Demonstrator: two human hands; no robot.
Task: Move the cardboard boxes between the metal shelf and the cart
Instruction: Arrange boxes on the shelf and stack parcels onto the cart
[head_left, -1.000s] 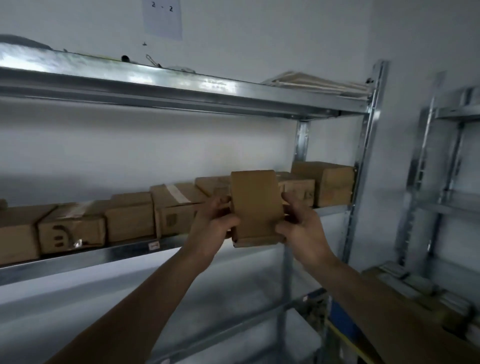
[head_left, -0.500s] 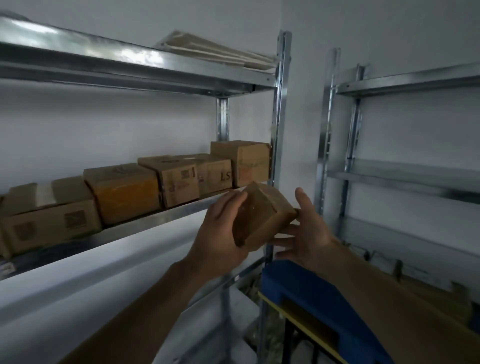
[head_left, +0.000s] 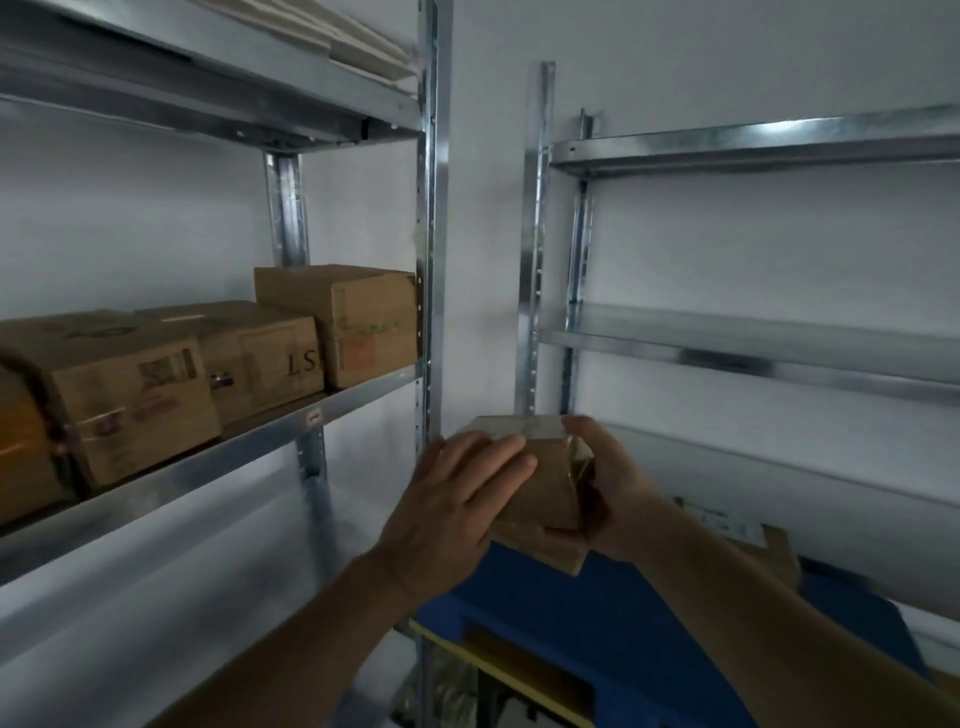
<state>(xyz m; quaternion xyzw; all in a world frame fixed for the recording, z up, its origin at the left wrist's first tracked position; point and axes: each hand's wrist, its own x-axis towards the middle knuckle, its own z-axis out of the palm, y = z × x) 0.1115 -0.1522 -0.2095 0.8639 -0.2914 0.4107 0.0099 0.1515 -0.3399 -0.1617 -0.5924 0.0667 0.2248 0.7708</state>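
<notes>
Storeroom fitted with galvanised metal shelving for boxed stock.

On the left, a metal shelf (head_left: 311, 415) with slotted uprights (head_left: 431, 208) carries a row of taped cardboard boxes (head_left: 363, 322) set side by side. Several bear printed labels, and one has marker lettering. Flat pale sheets (head_left: 353, 47) lie on the top tier of this unit. On the right, a second shelving unit (head_left: 753, 353) of the same build stands against a plain white wall (head_left: 727, 234). Low and near, between the two units, stands a blue cart (head_left: 597, 623) with a yellow edge strip. Cardboard pieces (head_left: 769, 545) lie beyond the cart, far right.
</notes>
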